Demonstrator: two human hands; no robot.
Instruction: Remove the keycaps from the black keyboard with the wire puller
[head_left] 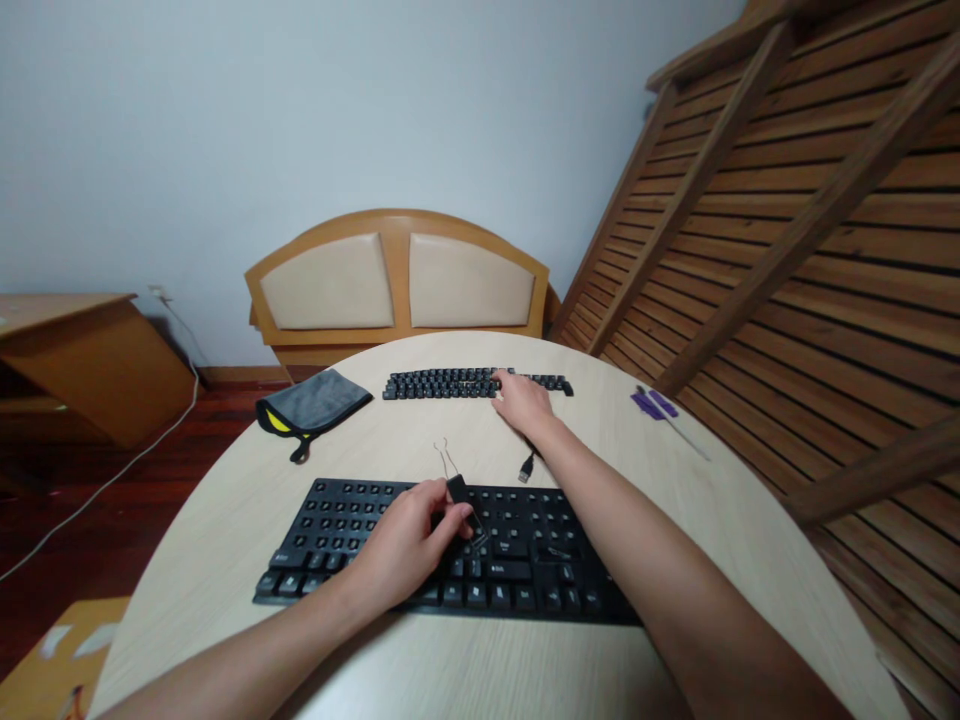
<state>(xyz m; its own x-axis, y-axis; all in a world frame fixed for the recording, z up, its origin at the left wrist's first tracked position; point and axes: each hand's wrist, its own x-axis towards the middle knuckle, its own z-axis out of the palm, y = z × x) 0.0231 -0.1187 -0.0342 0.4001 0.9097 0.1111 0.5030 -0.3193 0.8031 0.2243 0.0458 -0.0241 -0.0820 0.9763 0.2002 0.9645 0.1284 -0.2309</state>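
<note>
A black keyboard [352, 488] lies on the round table, many of its keycaps off and the bare key sockets showing, while caps remain along the lower rows. My left hand [409, 535] is closed around a keycap puller [457, 488] with a dark handle, its thin wire prongs pointing away from me above the keyboard. Farther back, loose black keycaps [431, 384] are laid out in rows. My right hand [523, 402] reaches over them, index finger and thumb apart, fingertips at the keycaps. Whether a single cap touches both fingertips is too small to tell.
A grey cloth pouch [319, 398] with yellow lining rests at the table's left. Beside my right forearm lies a USB plug [526, 468]. Purple-handled tools [654, 403] are near the right edge. A wooden slatted frame [787, 250] leans close on the right.
</note>
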